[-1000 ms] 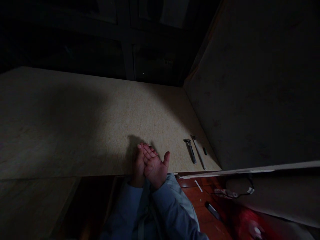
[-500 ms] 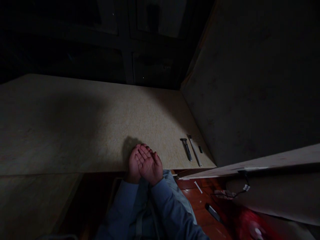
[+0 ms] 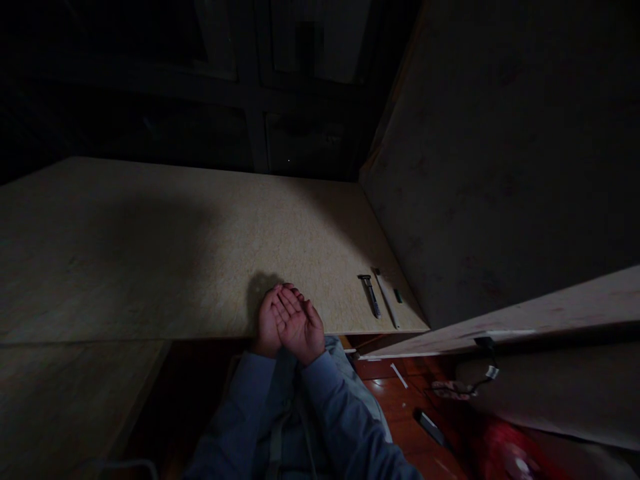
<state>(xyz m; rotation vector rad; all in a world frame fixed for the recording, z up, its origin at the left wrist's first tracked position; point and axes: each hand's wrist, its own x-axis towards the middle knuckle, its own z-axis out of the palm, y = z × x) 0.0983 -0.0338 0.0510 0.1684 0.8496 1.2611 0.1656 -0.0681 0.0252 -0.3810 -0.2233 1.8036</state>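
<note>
My right hand (image 3: 302,328) lies palm up with its fingers stretched out and its palm bare. It rests across my left hand (image 3: 269,325), which is also turned up and flat, its fingers partly hidden beneath the right. Both hands are at the front edge of the pale countertop (image 3: 210,267). Right of them on the counter lies a razor (image 3: 371,297) with a dark head and handle. Beside it is a slim white toothbrush (image 3: 387,298), and then a small dark green piece (image 3: 398,295) whose kind I cannot make out. Neither hand touches these.
A dark wall (image 3: 500,167) bounds the counter on the right, and dark window frames (image 3: 257,133) stand behind it. Below, on the reddish floor (image 3: 395,433), lie a white strip (image 3: 399,375) and a dark, flat object (image 3: 430,427). A black cable (image 3: 483,383) hangs at right.
The view has shifted slightly, so the counter and the things on it sit a little differently. My hands keep the same crossed, palm-up pose.
</note>
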